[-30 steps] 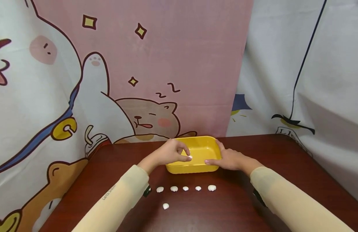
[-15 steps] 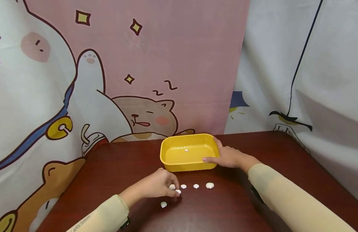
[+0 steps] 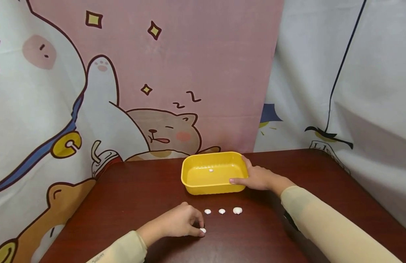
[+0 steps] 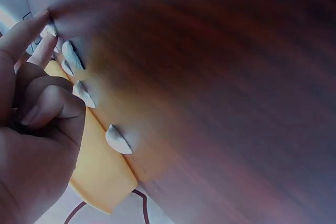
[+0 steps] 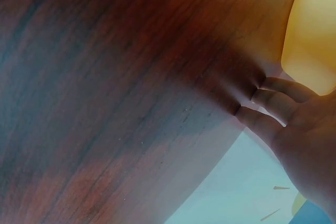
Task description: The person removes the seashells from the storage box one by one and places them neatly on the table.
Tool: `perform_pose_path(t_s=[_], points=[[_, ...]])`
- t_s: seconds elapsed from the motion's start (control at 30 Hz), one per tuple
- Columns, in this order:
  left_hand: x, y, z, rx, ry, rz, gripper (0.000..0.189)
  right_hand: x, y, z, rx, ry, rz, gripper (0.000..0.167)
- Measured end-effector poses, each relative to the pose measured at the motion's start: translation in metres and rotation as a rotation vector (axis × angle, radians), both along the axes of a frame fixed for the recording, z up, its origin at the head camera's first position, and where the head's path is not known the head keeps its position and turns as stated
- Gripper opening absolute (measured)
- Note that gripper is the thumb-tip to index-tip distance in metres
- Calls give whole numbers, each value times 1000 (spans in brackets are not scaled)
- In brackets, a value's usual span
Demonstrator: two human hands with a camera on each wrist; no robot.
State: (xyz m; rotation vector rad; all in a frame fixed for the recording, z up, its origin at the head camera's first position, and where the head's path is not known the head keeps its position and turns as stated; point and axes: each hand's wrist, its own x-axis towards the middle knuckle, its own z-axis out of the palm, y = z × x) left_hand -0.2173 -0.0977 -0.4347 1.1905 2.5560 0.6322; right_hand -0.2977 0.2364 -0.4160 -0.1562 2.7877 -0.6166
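Just carried 1 shell [image 3: 203, 231] from tray [image 3: 216, 190] past row [image 3: 222, 211] toward 6 o'clock, pinching it in left hand [image 3: 183, 221]; judged not yet placed. Gripping tray at 3 o'clock with right hand [image 3: 260, 178].

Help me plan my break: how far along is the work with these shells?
Done, apparently: one white shell lies in the yellow tub. In hand: the left hand pinches another shell; the right hand touches the tub. Remaining, probably: three shells on the table; the left hand may hide more.
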Motion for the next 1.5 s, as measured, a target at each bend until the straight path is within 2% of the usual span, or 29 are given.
perform_pose_path(t_s=[0.23,0.37,0.43,0.5,0.63,0.7,0.8,0.87,0.93,1.03,1.1,1.17,1.37,1.5], points=[[0,5,3,-24,53,-33,14,-1,2,-3,0,3,-4,139],[-3,9,7,-37,56,-57,14,-1,2,-3,0,2,-11,139],[-5,11,11,-30,32,-65,14,-1,2,-3,-3,1,-11,139],[-10,13,20,9,-30,-65,14,-1,2,-3,-6,1,-12,139],[-31,22,50,164,-116,-15,11,0,0,-1,-8,7,-8,138],[-47,27,65,224,-99,29,9,0,0,0,-12,8,-7,138],[-76,32,76,234,-38,96,9,0,0,1,-15,1,-8,138],[-94,35,74,192,-27,129,11,0,0,1,-16,-4,-10,138],[-109,38,68,134,-53,147,18,0,0,-1,-14,-9,-13,138],[-125,44,54,44,-92,185,40,-1,0,-3,-12,-10,-15,138],[-132,49,46,-5,-108,216,53,-1,-1,-4,-8,-9,-15,139],[-138,53,40,-38,-111,257,59,-2,-1,-3,-5,-8,-15,139],[-152,62,28,-29,-177,340,48,-1,-1,-1,-9,-9,-19,138],[-159,65,18,2,-172,398,35,0,0,-1,-17,-13,-17,138]])
